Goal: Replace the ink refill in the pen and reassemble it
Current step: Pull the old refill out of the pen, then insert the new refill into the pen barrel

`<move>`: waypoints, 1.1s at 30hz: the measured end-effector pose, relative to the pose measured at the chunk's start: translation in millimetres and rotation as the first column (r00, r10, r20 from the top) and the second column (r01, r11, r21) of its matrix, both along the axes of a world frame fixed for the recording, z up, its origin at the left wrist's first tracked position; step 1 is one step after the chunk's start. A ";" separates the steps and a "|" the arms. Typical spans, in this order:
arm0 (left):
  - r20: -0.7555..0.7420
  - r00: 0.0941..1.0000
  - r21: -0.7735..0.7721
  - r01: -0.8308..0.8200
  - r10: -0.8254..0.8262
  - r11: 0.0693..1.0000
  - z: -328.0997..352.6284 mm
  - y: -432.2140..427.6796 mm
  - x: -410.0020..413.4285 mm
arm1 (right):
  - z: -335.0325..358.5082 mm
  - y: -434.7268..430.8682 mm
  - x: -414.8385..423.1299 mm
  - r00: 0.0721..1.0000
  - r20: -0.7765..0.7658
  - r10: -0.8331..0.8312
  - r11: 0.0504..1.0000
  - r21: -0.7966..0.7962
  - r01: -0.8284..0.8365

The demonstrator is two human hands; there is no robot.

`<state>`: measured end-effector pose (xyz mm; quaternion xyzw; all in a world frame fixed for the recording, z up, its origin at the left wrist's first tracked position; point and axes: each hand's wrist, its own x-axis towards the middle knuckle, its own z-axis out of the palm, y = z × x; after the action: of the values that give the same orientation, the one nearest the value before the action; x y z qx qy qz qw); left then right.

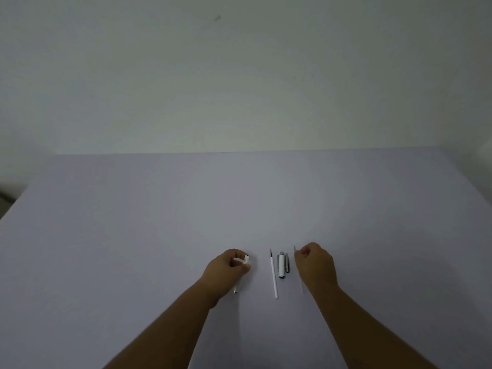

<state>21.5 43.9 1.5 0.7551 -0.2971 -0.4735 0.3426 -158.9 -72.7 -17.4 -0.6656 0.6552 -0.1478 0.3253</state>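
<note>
My left hand is closed around a white pen barrel; its open dark end pokes out past my fingers and its lower end shows below my wrist. A white ink refill with a dark tip lies on the table between my hands. Just right of it lie a white pen cap and a dark grey tip piece. My right hand pinches a thin, pale translucent refill near its top end; most of it runs down beside my palm.
A pale lilac table fills the lower half of the view, with its far edge against a plain light wall. The table's left and right edges slope away at the sides.
</note>
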 end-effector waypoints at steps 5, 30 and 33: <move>0.009 1.000 0.000 -0.009 0.009 1.000 0.9 1.6 1.4 | 9.5 10.2 31.5 0.946 -0.128 0.297 0.947 -0.089 -0.309; 0.088 0.996 0.009 0.022 -0.022 1.000 12.3 14.4 7.9 | 45.3 23.6 63.0 0.857 0.508 -0.091 0.995 0.089 0.053; 0.079 0.996 0.001 0.036 -0.036 0.999 13.9 12.4 2.7 | 46.3 24.0 56.5 0.856 0.511 -0.078 0.996 0.079 0.043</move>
<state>24.2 56.3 15.4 0.7677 -0.3243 -0.4492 0.3221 -102.3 -48.7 28.9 -0.5702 0.5698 -0.3088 0.5048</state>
